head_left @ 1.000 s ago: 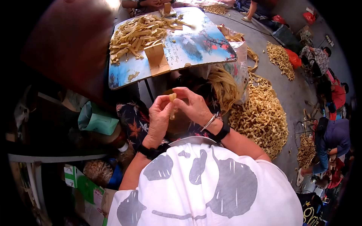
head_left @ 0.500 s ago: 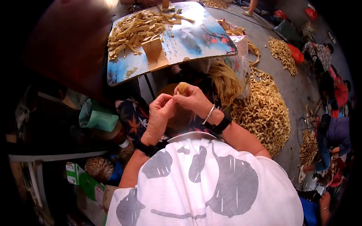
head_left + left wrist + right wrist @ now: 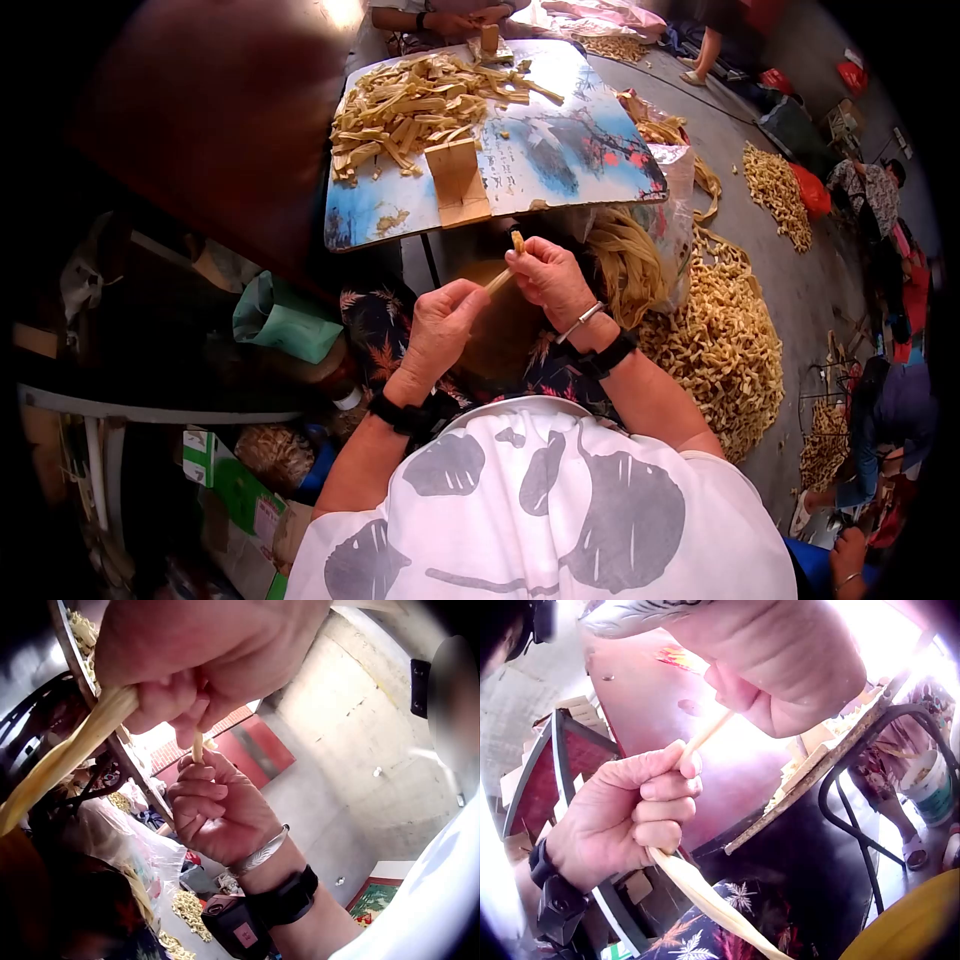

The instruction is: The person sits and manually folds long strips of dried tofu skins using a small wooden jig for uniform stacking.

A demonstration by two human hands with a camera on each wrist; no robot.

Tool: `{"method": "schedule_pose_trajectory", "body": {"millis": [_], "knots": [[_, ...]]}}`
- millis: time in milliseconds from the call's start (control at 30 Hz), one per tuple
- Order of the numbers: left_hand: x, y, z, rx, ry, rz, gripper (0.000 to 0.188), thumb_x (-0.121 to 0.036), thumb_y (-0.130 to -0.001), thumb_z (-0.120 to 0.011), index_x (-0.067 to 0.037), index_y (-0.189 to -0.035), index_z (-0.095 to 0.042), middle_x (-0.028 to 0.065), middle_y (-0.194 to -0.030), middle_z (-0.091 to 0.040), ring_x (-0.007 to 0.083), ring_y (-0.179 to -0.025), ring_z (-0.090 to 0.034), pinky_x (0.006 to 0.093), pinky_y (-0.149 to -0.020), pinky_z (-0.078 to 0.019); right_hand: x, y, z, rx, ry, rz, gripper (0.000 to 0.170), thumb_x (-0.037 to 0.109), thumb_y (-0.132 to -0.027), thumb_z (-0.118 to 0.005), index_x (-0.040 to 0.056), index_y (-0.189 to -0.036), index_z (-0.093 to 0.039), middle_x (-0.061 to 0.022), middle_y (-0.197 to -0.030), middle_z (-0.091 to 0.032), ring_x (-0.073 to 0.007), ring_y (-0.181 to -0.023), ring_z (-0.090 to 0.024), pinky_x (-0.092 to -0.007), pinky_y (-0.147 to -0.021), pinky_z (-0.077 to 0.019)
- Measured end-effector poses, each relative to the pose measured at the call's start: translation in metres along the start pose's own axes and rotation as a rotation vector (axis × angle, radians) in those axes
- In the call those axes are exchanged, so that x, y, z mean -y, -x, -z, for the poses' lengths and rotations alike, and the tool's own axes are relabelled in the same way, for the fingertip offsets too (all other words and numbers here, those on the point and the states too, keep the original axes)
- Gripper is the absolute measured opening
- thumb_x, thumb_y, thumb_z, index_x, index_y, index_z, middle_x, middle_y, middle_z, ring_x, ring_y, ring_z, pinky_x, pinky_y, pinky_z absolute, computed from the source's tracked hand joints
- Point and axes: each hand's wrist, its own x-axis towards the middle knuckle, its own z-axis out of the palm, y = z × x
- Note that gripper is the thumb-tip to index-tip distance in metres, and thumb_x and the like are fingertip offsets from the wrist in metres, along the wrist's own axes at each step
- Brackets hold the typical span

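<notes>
A pale yellow strip point(image 3: 499, 281) is stretched between the two hands, above the lap. The left hand point(image 3: 440, 325) pinches its lower part; in the right wrist view the left hand point(image 3: 622, 802) has fingers curled round the strip point(image 3: 712, 901), and a long tail hangs out below. Higher and to the right, the right hand point(image 3: 553, 283) pinches the strip's other end, where a small yellow piece point(image 3: 518, 241) sticks up. The left wrist view shows the right hand point(image 3: 225, 806) with curled fingers, thumb and forefinger on the strip.
Beyond the hands stands a painted table point(image 3: 360, 216) with a heap of yellow pieces point(image 3: 415, 105) and a wooden block point(image 3: 458, 183). A large pile of knotted pieces point(image 3: 720, 345) lies on the floor at right, beside hanging strips point(image 3: 627, 262). A green container point(image 3: 285, 318) is at left.
The hands have moved apart, with a length of strip now showing between them. The right hand has shifted right, and the table appears lower and further right in the head view.
</notes>
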Motion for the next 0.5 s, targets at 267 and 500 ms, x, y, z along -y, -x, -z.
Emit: {"method": "schedule_pose_trajectory", "body": {"millis": [267, 500], "knots": [[0.000, -0.086, 0.044, -0.158, -0.464, -0.283, 0.018, -0.014, -0.092, -0.066, 0.003, -0.097, -0.069, 0.0049, -0.067, -0.063, 0.0082, -0.060, -0.053, 0.0257, -0.055, -0.0438, 0.014, -0.075, -0.015, -0.001, 0.200, 0.238, 0.022, 0.028, -0.098, -0.061, 0.0076, -0.091, -0.063, 0.0049, -0.069, -0.057, -0.0040, -0.055, -0.050, -0.0195, -0.050, -0.0415], [-0.003, -0.152, 0.060, -0.291, -0.457, -0.299, 0.017, -0.017, -0.091, -0.064, -0.001, -0.088, -0.069, 0.0107, -0.067, -0.062, 0.0190, -0.061, -0.058, 0.0327, -0.060, -0.0464, 0.028, -0.134, -0.027, -0.275, 0.733, 0.621, 0.016, 0.019, -0.096, -0.058, 0.0035, -0.093, -0.063, -0.0132, -0.074, -0.065, -0.0275, -0.063, -0.064, -0.0359, -0.061, -0.0504]]}}
